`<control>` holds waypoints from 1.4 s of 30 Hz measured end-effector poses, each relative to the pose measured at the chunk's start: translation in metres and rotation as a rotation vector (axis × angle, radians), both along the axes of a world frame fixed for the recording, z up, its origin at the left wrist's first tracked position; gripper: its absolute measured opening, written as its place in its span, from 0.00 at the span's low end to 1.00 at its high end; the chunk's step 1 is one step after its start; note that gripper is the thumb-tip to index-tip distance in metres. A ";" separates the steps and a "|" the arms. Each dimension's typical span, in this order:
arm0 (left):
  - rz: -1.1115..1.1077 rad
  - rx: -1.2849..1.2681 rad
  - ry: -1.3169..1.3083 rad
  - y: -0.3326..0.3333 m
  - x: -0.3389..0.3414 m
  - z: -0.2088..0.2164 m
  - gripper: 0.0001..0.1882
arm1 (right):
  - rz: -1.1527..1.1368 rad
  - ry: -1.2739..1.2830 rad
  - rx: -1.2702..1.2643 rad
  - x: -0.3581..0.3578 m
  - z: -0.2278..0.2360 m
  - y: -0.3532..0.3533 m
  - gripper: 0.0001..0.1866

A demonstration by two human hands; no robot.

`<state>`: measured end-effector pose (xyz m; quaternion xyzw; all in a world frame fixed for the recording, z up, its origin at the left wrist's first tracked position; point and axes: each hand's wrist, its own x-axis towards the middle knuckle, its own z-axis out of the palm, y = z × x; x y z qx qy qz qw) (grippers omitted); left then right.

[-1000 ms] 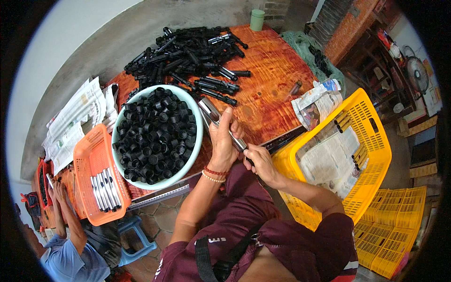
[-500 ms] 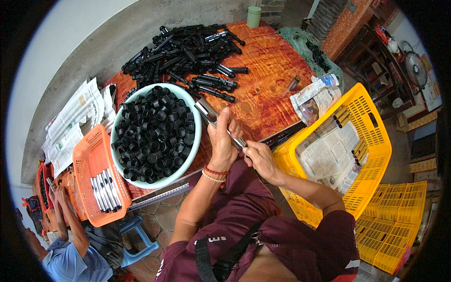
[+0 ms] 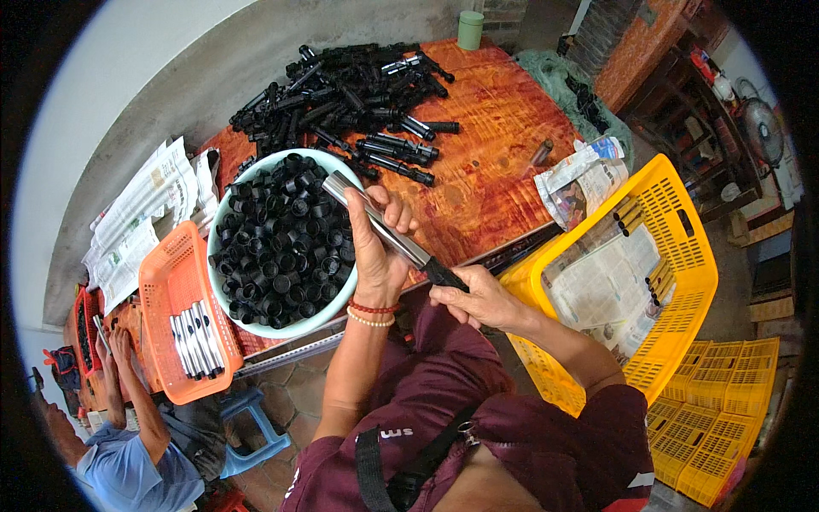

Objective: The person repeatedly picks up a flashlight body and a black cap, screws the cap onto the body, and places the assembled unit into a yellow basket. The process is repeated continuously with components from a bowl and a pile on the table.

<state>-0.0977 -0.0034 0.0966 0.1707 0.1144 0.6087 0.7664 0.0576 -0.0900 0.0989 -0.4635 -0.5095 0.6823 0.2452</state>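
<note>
My left hand (image 3: 375, 256) is closed around a silver metal tube (image 3: 401, 242), held slanting over the table's front edge. The tube's upper end points at the bowl. Gripped in my right hand (image 3: 479, 299) is a black piece (image 3: 445, 276) at the tube's lower end; it is in line with the tube, and its far end is hidden by my fingers. Left of my left hand is a pale green bowl (image 3: 281, 331) heaped with short black caps (image 3: 286, 239). Beyond lies a loose pile of black parts (image 3: 341, 101), some with silver sections.
An orange basket (image 3: 171, 256) with several silver tubes (image 3: 196, 341) stands left of the bowl. On my right is a yellow crate (image 3: 695, 290) lined with newspaper, holding several black rods. More yellow crates (image 3: 717, 410) lie lower right. A co-worker (image 3: 141, 465) sits lower left near a blue stool (image 3: 260, 439).
The tube has shifted up and left with my left hand. More of its length and the black piece now show between my hands. My right hand has moved slightly right and down.
</note>
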 end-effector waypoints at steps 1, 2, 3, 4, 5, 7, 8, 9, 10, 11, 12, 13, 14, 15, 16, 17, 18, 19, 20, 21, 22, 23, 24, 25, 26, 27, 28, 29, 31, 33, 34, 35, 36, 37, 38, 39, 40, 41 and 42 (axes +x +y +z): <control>0.079 -0.097 0.096 -0.005 0.005 0.010 0.24 | -0.054 -0.118 0.289 -0.001 -0.005 0.001 0.18; 0.157 -0.193 0.194 -0.008 0.008 0.015 0.23 | -0.111 -0.239 0.577 -0.002 -0.013 0.002 0.18; 0.117 -0.188 0.169 -0.009 0.005 0.010 0.22 | -0.166 -0.359 0.865 -0.004 -0.016 0.004 0.18; 0.077 -0.182 0.145 -0.010 0.001 0.001 0.21 | -0.136 -0.543 0.767 -0.001 -0.012 0.002 0.19; 0.035 -0.177 0.121 -0.010 -0.001 -0.004 0.21 | -0.125 -0.626 0.789 -0.001 -0.008 0.000 0.18; -0.014 -0.155 0.013 -0.010 0.001 -0.004 0.21 | -0.100 -0.798 0.829 -0.002 -0.005 -0.002 0.19; -0.032 -0.148 -0.011 -0.010 0.001 -0.005 0.21 | -0.112 -0.820 0.852 -0.003 -0.005 -0.004 0.19; -0.051 -0.139 -0.038 -0.010 0.001 -0.005 0.22 | -0.123 -0.845 0.875 -0.003 -0.005 -0.005 0.19; -0.008 -0.181 -0.029 -0.013 0.006 -0.001 0.20 | -0.133 -0.870 0.899 -0.003 -0.006 -0.006 0.19; -0.022 -0.180 -0.046 -0.013 0.008 -0.002 0.20 | -0.132 -0.890 0.917 -0.003 -0.007 -0.007 0.19; -0.035 -0.179 -0.061 -0.014 0.008 -0.004 0.20 | -0.129 -0.909 0.935 -0.002 -0.009 -0.007 0.18; -0.048 -0.177 -0.077 -0.014 0.009 -0.007 0.19 | -0.127 -0.927 0.954 -0.002 -0.010 -0.007 0.18; -0.060 -0.151 -0.109 -0.014 0.011 -0.011 0.19 | -0.117 -0.935 0.954 -0.002 -0.010 -0.007 0.17; -0.072 -0.150 -0.128 -0.015 0.011 -0.014 0.19 | -0.108 -0.945 0.952 -0.001 -0.010 -0.008 0.17; -0.082 -0.149 -0.147 -0.015 0.010 -0.016 0.19 | -0.099 -0.955 0.950 -0.001 -0.010 -0.009 0.17; -0.093 -0.147 -0.166 -0.015 0.009 -0.017 0.19 | -0.092 -0.968 0.957 -0.001 -0.010 -0.009 0.16; -0.093 -0.136 -0.178 -0.014 0.009 -0.018 0.19 | -0.084 -0.984 0.964 -0.001 -0.009 -0.009 0.15; -0.084 -0.135 -0.181 -0.014 0.009 -0.018 0.19 | -0.075 -0.999 0.971 -0.001 -0.009 -0.009 0.15; -0.075 -0.134 -0.185 -0.015 0.009 -0.018 0.19 | -0.077 -1.020 0.991 -0.002 -0.009 -0.010 0.15; -0.066 -0.130 -0.189 -0.015 0.010 -0.017 0.19 | -0.080 -1.041 1.013 -0.002 -0.010 -0.010 0.14; -0.067 -0.133 -0.194 -0.015 0.010 -0.017 0.19 | -0.082 -1.062 1.035 -0.002 -0.010 -0.010 0.14; -0.067 -0.137 -0.198 -0.016 0.010 -0.016 0.19 | -0.080 -1.087 1.054 -0.003 -0.010 -0.011 0.13; -0.067 -0.140 -0.202 -0.016 0.010 -0.016 0.19 | -0.078 -1.111 1.073 -0.003 -0.010 -0.012 0.11; -0.066 -0.141 -0.206 -0.016 0.010 -0.017 0.19 | -0.075 -1.136 1.092 -0.003 -0.010 -0.012 0.10; -0.065 -0.143 -0.210 -0.016 0.010 -0.019 0.19 | -0.075 -1.151 1.101 -0.004 -0.009 -0.012 0.09; -0.065 -0.145 -0.214 -0.016 0.009 -0.020 0.19 | -0.077 -1.167 1.109 -0.005 -0.008 -0.012 0.08; -0.046 -0.145 -0.208 -0.016 0.009 -0.020 0.19 | -0.078 -1.183 1.117 -0.006 -0.008 -0.012 0.07; -0.027 -0.145 -0.202 -0.017 0.008 -0.020 0.19 | -0.074 -1.197 1.101 -0.007 -0.009 -0.012 0.09; -0.004 -0.143 -0.191 -0.017 0.008 -0.019 0.19 | -0.068 -1.227 1.068 -0.008 -0.013 -0.011 0.14; 0.007 -0.140 -0.180 -0.016 0.008 -0.018 0.20 | -0.066 -1.241 1.075 -0.008 -0.011 -0.011 0.14; 0.005 -0.151 -0.183 -0.016 0.008 -0.018 0.20 | -0.065 -1.248 1.079 -0.008 -0.011 -0.011 0.14; 0.002 -0.162 -0.187 -0.016 0.008 -0.019 0.20 | -0.065 -1.240 1.082 -0.008 -0.010 -0.011 0.14; -0.002 -0.174 -0.189 -0.017 0.008 -0.020 0.20 | -0.066 -1.233 1.084 -0.008 -0.011 -0.012 0.14; 0.000 -0.177 -0.185 -0.017 0.008 -0.019 0.20 | -0.067 -1.225 1.086 -0.008 -0.012 -0.012 0.15; 0.001 -0.180 -0.182 -0.018 0.008 -0.017 0.20 | -0.064 -1.197 1.065 -0.008 -0.013 -0.012 0.15; 0.003 -0.184 -0.178 -0.019 0.007 -0.015 0.20 | -0.060 -1.169 1.045 -0.007 -0.014 -0.011 0.15; 0.009 -0.181 -0.167 -0.019 0.007 -0.013 0.20 | -0.056 -1.141 1.024 -0.007 -0.013 -0.010 0.15; 0.015 -0.178 -0.156 -0.017 0.007 -0.012 0.20 | -0.061 -1.078 1.006 -0.005 -0.009 -0.008 0.16; 0.025 -0.175 -0.147 -0.015 0.005 -0.011 0.20 | -0.061 -1.014 0.989 -0.004 0.004 -0.006 0.16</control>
